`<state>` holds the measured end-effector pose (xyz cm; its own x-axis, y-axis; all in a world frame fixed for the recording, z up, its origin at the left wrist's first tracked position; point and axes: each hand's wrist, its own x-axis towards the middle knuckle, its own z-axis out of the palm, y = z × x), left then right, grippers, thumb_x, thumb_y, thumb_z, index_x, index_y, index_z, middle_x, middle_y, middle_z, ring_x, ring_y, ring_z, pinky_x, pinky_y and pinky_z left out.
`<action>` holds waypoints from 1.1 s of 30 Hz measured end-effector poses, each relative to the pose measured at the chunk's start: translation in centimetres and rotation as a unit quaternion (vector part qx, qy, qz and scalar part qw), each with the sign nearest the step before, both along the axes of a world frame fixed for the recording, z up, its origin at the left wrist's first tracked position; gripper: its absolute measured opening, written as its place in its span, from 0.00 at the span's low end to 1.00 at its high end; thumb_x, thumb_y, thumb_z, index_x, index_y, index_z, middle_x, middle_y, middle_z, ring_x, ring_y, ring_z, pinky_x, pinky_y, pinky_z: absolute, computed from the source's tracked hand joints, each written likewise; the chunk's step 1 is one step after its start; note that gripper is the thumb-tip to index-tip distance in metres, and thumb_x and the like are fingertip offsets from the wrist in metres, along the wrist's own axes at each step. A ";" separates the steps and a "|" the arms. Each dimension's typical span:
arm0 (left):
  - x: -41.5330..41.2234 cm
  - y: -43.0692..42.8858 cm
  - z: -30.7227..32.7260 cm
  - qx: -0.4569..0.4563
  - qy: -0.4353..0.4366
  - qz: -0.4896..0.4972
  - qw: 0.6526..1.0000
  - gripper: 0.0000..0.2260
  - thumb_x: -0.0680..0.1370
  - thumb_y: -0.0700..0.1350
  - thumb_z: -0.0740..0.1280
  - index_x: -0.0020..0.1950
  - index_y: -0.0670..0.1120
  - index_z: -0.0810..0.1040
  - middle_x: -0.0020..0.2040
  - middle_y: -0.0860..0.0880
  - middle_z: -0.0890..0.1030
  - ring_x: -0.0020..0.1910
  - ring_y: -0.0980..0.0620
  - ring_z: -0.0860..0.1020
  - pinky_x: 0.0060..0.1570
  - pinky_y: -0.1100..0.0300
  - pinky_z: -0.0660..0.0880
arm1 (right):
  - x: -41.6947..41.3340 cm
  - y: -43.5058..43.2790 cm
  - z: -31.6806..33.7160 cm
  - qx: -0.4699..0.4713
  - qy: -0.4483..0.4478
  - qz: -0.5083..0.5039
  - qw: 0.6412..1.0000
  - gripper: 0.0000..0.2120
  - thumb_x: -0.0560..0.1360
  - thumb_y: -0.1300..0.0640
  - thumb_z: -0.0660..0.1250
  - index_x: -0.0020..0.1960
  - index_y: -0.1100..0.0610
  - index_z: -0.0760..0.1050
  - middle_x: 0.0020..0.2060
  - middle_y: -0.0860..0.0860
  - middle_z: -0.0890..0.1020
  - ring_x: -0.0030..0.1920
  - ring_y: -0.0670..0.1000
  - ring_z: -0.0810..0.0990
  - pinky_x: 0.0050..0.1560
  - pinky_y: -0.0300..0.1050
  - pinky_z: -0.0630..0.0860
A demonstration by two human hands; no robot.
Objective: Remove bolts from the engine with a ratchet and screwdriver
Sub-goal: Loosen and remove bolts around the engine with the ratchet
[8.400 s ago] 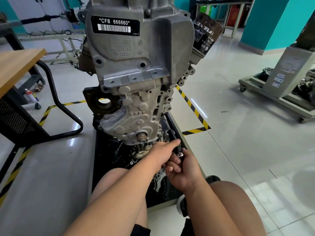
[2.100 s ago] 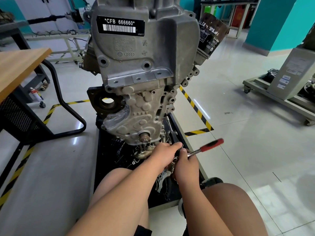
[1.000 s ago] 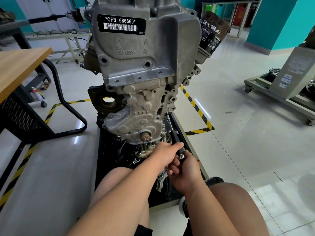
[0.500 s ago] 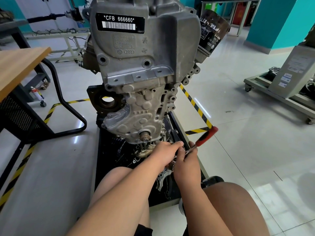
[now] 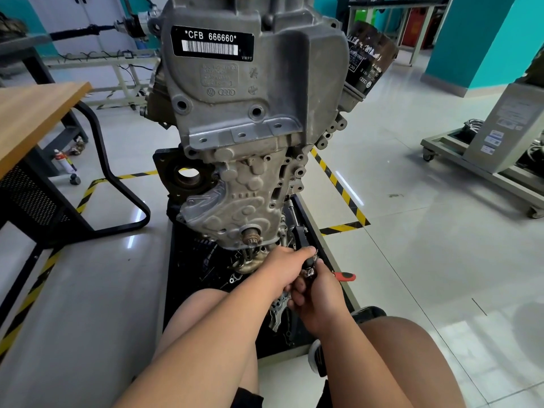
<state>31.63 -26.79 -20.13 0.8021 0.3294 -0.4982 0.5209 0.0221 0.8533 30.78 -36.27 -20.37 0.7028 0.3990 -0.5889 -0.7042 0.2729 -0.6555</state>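
A grey engine (image 5: 244, 136) labelled CFB 666660 stands upright on a black tray (image 5: 182, 260) on the floor. Low at its right side, my left hand (image 5: 287, 267) grips a black screwdriver (image 5: 300, 237) that points up along the engine. Just below it my right hand (image 5: 319, 293) holds a ratchet; its red handle tip (image 5: 346, 276) sticks out to the right and its chrome head (image 5: 309, 272) shows between the two hands. The bolt itself is hidden by my fingers.
A wooden desk (image 5: 32, 119) on a black frame stands at the left, an equipment cart (image 5: 482, 172) on wheels at the right. Yellow-black floor tape (image 5: 338, 187) runs beside the tray. A black oil filter (image 5: 369, 57) juts from the engine's upper right. My knees flank the tray.
The ratchet's red handle has swung down and back towards me, from pointing up-right to lying low at the right of my right hand. My left hand has stayed on the screwdriver.
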 end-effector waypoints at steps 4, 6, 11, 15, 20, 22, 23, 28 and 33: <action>0.0 0.0 0.0 0.011 -0.007 0.008 1.000 0.14 0.77 0.55 0.68 0.40 0.45 0.74 0.18 0.52 0.70 0.16 0.53 0.68 0.19 0.68 0.58 | -0.2 0.2 0.1 -0.007 -0.009 0.016 1.000 0.27 0.82 0.42 0.50 0.31 0.56 0.69 0.22 0.52 0.65 0.22 0.49 0.61 0.26 0.42 0.65; 0.0 0.1 -0.1 0.017 -0.008 0.011 1.000 0.14 0.76 0.55 0.68 0.38 0.46 0.73 0.18 0.53 0.69 0.16 0.53 0.68 0.20 0.68 0.58 | -0.3 0.2 0.2 -0.012 -0.009 0.016 1.000 0.26 0.82 0.42 0.51 0.33 0.56 0.69 0.22 0.52 0.65 0.21 0.50 0.61 0.26 0.42 0.65; 0.1 0.2 -0.5 0.023 -0.011 0.024 0.999 0.15 0.74 0.57 0.70 0.37 0.46 0.74 0.21 0.52 0.67 0.18 0.52 0.65 0.24 0.66 0.60 | -0.5 0.3 0.4 -0.052 -0.026 0.011 0.998 0.26 0.82 0.43 0.51 0.31 0.57 0.67 0.22 0.52 0.65 0.21 0.50 0.61 0.24 0.40 0.65; 0.3 0.2 -0.6 0.017 -0.019 0.031 0.999 0.16 0.72 0.58 0.71 0.37 0.46 0.74 0.21 0.54 0.68 0.19 0.54 0.65 0.26 0.64 0.62 | -0.3 0.1 0.2 -0.151 -0.100 0.003 0.983 0.26 0.82 0.44 0.52 0.33 0.58 0.69 0.23 0.53 0.72 0.22 0.50 0.67 0.24 0.40 0.66; 0.3 0.3 -0.6 0.030 -0.034 0.027 0.999 0.19 0.71 0.60 0.70 0.43 0.44 0.81 0.33 0.50 0.75 0.32 0.52 0.73 0.34 0.60 0.68 | -0.4 -0.1 -0.1 -0.270 -0.239 -0.010 0.933 0.20 0.82 0.45 0.54 0.68 0.55 0.68 0.50 0.47 0.78 0.47 0.47 0.77 0.45 0.43 0.71; 0.4 0.3 -0.5 0.018 -0.038 0.028 0.999 0.17 0.71 0.60 0.71 0.41 0.45 0.81 0.37 0.49 0.79 0.37 0.50 0.76 0.40 0.58 0.71 | -0.8 -0.3 0.1 -0.323 -0.327 0.024 0.888 0.22 0.82 0.45 0.54 0.73 0.52 0.60 0.45 0.41 0.76 0.41 0.38 0.75 0.39 0.38 0.69; 0.4 0.4 -0.5 0.010 -0.037 0.029 0.999 0.15 0.71 0.59 0.71 0.38 0.47 0.80 0.36 0.49 0.79 0.38 0.50 0.76 0.42 0.57 0.71 | -0.8 -0.3 0.1 -0.360 -0.365 0.048 0.857 0.22 0.82 0.45 0.53 0.73 0.50 0.58 0.40 0.39 0.75 0.37 0.36 0.73 0.34 0.37 0.67; 0.4 0.5 -0.5 -0.002 -0.039 0.030 0.999 0.15 0.70 0.59 0.72 0.38 0.47 0.80 0.38 0.48 0.80 0.40 0.49 0.77 0.43 0.56 0.71 | -0.8 -0.4 -0.1 -0.369 -0.392 0.060 0.841 0.16 0.82 0.46 0.52 0.69 0.47 0.57 0.42 0.41 0.77 0.37 0.38 0.74 0.33 0.39 0.68; 0.3 0.3 -0.2 -0.005 -0.014 0.029 0.999 0.18 0.71 0.61 0.70 0.39 0.46 0.78 0.27 0.52 0.74 0.25 0.53 0.72 0.30 0.63 0.67 | -0.4 0.1 0.1 -0.212 -0.206 0.001 0.955 0.16 0.83 0.48 0.53 0.61 0.55 0.72 0.46 0.50 0.81 0.42 0.47 0.79 0.41 0.43 0.74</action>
<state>31.89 -26.48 -20.35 0.7959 0.3701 -0.4791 0.4943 0.0597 0.8672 30.37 -36.15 -20.22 0.9091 0.1878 -0.3719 -0.3633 -0.0798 -0.9283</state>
